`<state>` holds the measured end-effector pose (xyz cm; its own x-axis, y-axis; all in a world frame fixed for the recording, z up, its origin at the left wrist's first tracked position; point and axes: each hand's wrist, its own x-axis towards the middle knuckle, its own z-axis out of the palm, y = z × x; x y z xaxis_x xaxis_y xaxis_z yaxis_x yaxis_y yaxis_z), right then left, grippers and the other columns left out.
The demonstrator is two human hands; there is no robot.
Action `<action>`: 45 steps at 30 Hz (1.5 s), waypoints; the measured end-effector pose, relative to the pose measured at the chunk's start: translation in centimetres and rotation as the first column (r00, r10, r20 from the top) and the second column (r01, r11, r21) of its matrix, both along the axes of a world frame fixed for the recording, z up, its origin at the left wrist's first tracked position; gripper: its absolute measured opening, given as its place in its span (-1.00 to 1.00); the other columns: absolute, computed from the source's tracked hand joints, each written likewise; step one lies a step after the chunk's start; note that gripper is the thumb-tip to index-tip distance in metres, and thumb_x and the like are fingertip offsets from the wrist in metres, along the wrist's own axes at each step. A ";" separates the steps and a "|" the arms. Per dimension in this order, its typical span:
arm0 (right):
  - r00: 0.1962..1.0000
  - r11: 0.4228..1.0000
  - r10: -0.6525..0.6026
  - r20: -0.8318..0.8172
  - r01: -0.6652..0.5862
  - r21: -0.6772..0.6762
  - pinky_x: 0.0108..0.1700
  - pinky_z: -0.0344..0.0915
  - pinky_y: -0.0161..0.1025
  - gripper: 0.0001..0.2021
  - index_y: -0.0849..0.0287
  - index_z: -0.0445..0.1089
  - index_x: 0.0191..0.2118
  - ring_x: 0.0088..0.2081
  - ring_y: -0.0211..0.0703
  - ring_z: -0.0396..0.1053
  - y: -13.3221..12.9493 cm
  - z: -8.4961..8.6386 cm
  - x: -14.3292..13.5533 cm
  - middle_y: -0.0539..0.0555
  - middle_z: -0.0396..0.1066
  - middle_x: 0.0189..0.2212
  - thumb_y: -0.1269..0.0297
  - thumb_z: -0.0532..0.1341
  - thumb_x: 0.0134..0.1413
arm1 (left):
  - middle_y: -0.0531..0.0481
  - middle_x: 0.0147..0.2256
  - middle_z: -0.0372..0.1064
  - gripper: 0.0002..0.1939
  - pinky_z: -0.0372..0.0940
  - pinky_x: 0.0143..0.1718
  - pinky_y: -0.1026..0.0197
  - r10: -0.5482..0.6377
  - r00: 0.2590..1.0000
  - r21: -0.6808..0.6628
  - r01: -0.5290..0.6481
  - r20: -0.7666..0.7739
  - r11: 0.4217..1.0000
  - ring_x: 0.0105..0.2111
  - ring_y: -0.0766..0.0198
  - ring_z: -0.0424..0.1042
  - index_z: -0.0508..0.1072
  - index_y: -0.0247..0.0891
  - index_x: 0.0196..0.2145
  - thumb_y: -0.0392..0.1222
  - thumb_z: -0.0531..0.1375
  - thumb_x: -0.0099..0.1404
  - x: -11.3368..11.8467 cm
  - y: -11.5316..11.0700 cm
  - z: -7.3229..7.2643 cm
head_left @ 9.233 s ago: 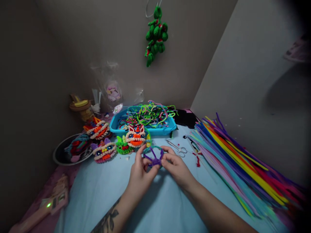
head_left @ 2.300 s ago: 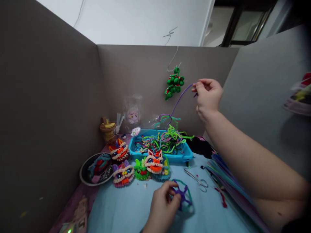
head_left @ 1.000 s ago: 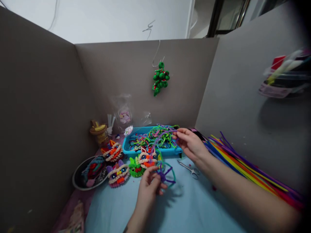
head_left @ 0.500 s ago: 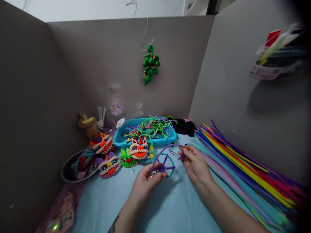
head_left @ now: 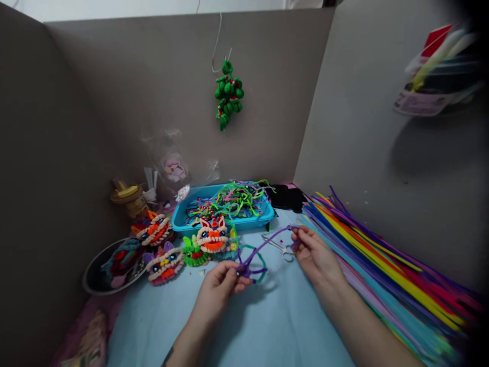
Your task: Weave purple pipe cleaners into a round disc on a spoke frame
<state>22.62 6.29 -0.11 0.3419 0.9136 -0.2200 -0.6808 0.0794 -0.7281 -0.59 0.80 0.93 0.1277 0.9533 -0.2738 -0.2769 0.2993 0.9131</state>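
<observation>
Slanting up rightward, purple pipe cleaner (head_left: 271, 237), long axis gently bowed

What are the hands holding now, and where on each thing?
The left hand pinches the purple-and-teal wheel by its left side, near the hub. The right hand pinches a purple stem near its right end.
</observation>
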 end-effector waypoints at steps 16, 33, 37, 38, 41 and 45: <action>0.362 0.934 -0.354 0.862 0.103 0.341 -0.31 0.34 -0.19 -0.79 0.17 0.43 -0.35 -0.39 -0.12 0.41 -0.3 0.4 1.5 0.08 0.47 -0.43 0.13 0.25 -0.04 | 0.05 -0.50 0.37 -0.86 0.33 -0.54 0.28 0.466 0.766 0.570 -0.161 -0.443 0.806 -0.51 0.28 0.39 0.33 -0.23 -0.37 -0.11 0.10 0.25 -3.5 -0.1 1.8; -0.147 0.813 -0.444 0.884 -0.481 0.328 -0.12 0.24 -0.04 -0.83 0.06 0.46 -0.45 -0.21 -0.04 0.29 0.4 1.3 3.9 0.07 0.41 -0.38 0.33 0.16 0.10 | 0.00 -0.53 0.39 -0.83 0.21 -0.41 0.24 0.534 0.411 0.652 0.234 -0.739 0.722 -0.50 0.21 0.35 0.40 -0.19 -0.49 -0.13 0.10 0.21 -8.1 1.1 3.9; -0.251 0.846 -0.530 0.810 -0.226 0.483 0.05 0.14 0.15 -0.84 0.04 0.45 -0.24 0.02 0.09 0.19 -0.7 0.9 1.0 0.12 0.42 -0.12 0.38 0.17 0.09 | 0.01 -0.54 0.37 -0.78 0.19 -0.46 0.27 0.549 0.512 0.655 0.036 -0.660 0.755 -0.52 0.24 0.34 0.40 -0.22 -0.49 -0.09 0.10 0.23 -5.6 0.6 3.5; -0.254 0.834 -0.550 0.796 -0.218 0.507 0.08 0.11 0.17 -0.75 0.06 0.41 -0.12 0.07 0.10 0.17 -1.2 0.8 -0.2 0.14 0.39 -0.06 0.43 0.14 0.09 | 0.01 -0.52 0.38 -0.79 0.19 -0.46 0.28 0.539 0.537 0.641 0.004 -0.649 0.768 -0.50 0.23 0.35 0.41 -0.23 -0.47 -0.09 0.11 0.23 -4.8 0.4 3.3; -0.262 0.806 -0.589 0.765 -0.260 0.532 0.20 -0.17 0.32 -0.58 0.04 0.28 0.06 0.13 0.11 0.15 -3.3 0.7 -3.9 0.14 0.38 0.00 0.52 0.12 0.08 | 0.00 -0.51 0.37 -0.80 0.20 -0.45 0.29 0.491 0.597 0.613 0.002 -0.634 0.790 -0.49 0.25 0.34 0.41 -0.24 -0.47 -0.11 0.12 0.23 -2.5 -0.5 2.8; -0.073 0.729 -0.574 0.815 -0.500 0.469 0.14 0.10 0.17 -0.59 0.07 0.23 0.10 0.04 0.00 0.27 -5.2 0.6 -6.7 0.14 0.40 -0.08 0.48 0.13 0.12 | 0.00 -0.46 0.37 -0.82 0.20 -0.42 0.30 0.379 0.662 0.584 0.111 -0.647 0.804 -0.44 0.27 0.35 0.42 -0.24 -0.44 -0.16 0.10 0.27 -0.3 -1.7 2.2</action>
